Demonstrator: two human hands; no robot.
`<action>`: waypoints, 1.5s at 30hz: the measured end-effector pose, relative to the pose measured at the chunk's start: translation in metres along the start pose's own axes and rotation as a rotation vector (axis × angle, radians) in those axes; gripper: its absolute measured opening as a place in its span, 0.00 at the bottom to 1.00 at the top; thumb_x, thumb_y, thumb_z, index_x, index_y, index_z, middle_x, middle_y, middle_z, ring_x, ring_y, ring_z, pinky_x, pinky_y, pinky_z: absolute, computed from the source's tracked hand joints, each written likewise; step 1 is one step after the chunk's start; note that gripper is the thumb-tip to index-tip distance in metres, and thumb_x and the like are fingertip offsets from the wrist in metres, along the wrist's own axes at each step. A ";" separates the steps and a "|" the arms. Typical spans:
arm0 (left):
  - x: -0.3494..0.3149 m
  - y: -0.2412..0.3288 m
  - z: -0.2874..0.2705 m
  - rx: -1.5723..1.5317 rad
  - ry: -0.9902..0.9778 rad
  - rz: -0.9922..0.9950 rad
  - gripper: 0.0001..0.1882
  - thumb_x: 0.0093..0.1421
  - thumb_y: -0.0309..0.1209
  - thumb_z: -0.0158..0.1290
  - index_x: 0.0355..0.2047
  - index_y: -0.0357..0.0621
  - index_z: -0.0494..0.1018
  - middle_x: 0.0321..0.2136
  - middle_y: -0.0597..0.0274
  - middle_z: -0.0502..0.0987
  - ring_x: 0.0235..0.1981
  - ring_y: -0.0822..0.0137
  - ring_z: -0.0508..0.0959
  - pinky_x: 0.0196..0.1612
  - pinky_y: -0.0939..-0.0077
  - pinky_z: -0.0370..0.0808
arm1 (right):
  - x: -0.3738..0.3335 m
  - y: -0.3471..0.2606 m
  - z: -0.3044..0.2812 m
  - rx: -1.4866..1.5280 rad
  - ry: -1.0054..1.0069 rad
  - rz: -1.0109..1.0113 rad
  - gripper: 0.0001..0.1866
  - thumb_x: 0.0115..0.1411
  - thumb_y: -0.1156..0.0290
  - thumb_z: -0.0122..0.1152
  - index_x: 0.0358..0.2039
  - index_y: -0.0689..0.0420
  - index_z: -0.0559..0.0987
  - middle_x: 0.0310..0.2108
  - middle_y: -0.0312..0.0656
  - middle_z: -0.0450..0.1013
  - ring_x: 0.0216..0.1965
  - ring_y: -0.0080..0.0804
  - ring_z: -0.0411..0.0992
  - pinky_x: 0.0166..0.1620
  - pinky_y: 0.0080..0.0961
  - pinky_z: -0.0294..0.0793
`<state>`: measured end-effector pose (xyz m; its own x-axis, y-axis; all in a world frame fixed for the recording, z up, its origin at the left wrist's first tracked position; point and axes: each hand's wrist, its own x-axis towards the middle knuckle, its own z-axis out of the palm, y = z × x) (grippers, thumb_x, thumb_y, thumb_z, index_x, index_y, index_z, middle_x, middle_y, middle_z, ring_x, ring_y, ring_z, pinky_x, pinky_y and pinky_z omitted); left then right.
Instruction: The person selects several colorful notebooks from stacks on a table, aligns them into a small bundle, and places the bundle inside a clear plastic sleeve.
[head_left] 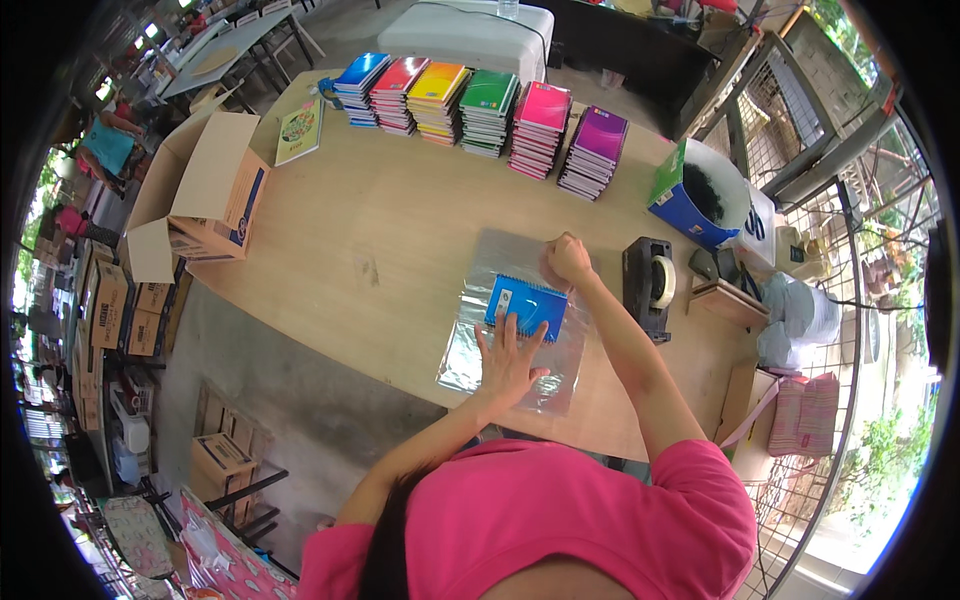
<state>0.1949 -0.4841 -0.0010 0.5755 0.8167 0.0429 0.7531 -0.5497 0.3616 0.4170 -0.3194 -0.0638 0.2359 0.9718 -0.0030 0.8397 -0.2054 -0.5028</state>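
Note:
A blue spiral-bound notebook lies on sheets of clear plastic near the table's front edge. My left hand is open, its spread fingers resting on the notebook's near side and the plastic below it. At the far right corner of the plastic, just beyond the notebook, my right hand is closed with curled fingers. What those fingers hold, if anything, is hidden. A black tape dispenser with a roll of pale tape stands right of my right forearm.
Along the table's far side stand notebook stacks: blue, red, yellow, green, pink and purple. An open cardboard box is at the left, near a book. A blue-green box sits at the right.

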 end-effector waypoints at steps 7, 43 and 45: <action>-0.002 0.000 -0.005 -0.031 -0.056 -0.014 0.48 0.52 0.52 0.63 0.71 0.68 0.53 0.66 0.39 0.50 0.71 0.38 0.47 0.60 0.18 0.44 | -0.019 0.018 0.005 -0.087 0.234 -0.311 0.04 0.51 0.73 0.63 0.27 0.54 0.84 0.39 0.40 0.73 0.43 0.44 0.71 0.44 0.43 0.73; -0.009 -0.010 0.002 0.060 -0.033 0.025 0.49 0.53 0.53 0.63 0.71 0.67 0.51 0.66 0.39 0.54 0.68 0.40 0.55 0.61 0.20 0.49 | -0.004 -0.026 -0.040 -0.145 -0.174 -0.385 0.07 0.45 0.68 0.69 0.27 0.50 0.84 0.26 0.42 0.79 0.33 0.45 0.79 0.39 0.41 0.78; -0.005 -0.008 0.001 0.043 -0.056 -0.006 0.49 0.53 0.53 0.63 0.71 0.66 0.51 0.66 0.39 0.54 0.68 0.41 0.55 0.61 0.20 0.49 | -0.010 -0.030 -0.044 -0.129 -0.199 -0.402 0.09 0.44 0.68 0.69 0.29 0.47 0.86 0.26 0.42 0.80 0.33 0.44 0.79 0.39 0.40 0.78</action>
<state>0.1861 -0.4841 -0.0048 0.5866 0.8098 -0.0119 0.7692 -0.5526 0.3209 0.4108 -0.3281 -0.0103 -0.2089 0.9779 -0.0016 0.9022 0.1921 -0.3861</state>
